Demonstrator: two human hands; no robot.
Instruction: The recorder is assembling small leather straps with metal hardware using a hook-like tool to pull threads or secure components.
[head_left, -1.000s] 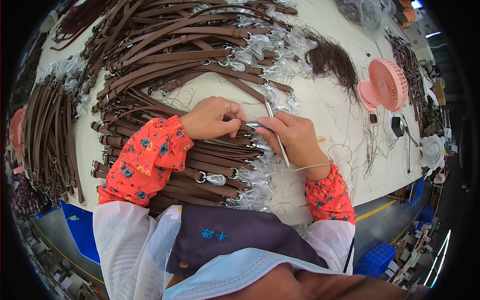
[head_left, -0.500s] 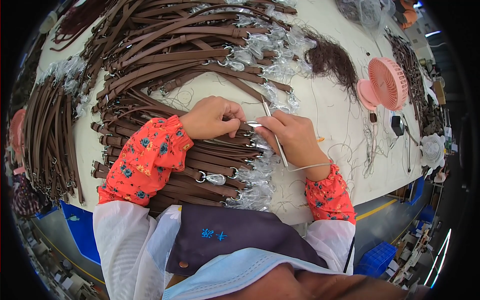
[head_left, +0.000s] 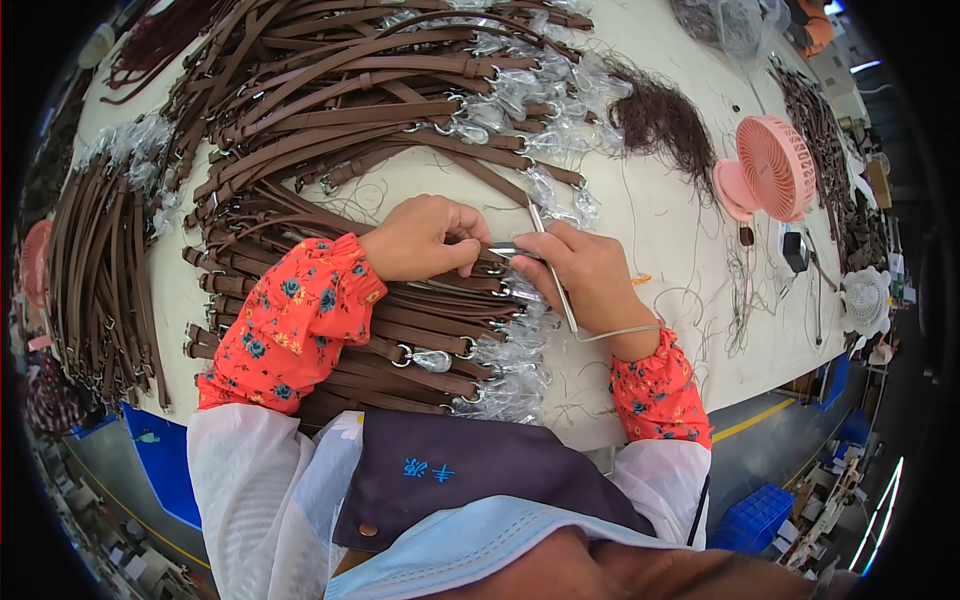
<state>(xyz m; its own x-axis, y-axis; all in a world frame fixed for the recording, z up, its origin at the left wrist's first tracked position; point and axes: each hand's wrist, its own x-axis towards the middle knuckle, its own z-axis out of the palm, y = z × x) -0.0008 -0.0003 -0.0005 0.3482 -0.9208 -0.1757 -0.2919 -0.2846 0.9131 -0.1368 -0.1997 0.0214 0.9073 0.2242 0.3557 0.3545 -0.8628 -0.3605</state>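
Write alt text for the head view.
A person's bare left hand and right hand work close together over flat brown straps with plastic-wrapped silver clasps. The right grips a slim silver metal rod; a round pink plastic fan stands farther right.

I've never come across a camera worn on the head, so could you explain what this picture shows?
There's no machine here: these are a person's own bare hands, seen from a downward-looking fisheye camera on their head, so edges curve. On the pale table lie many brown straps, some with clear plastic wrapping around their end fittings, plus a dark tangle of thread and a pink fan. The right hand holds a slim silver rod; a pointed metal tip shows between the hands. The left hand has its fingertips together; anything between them is too small to tell.
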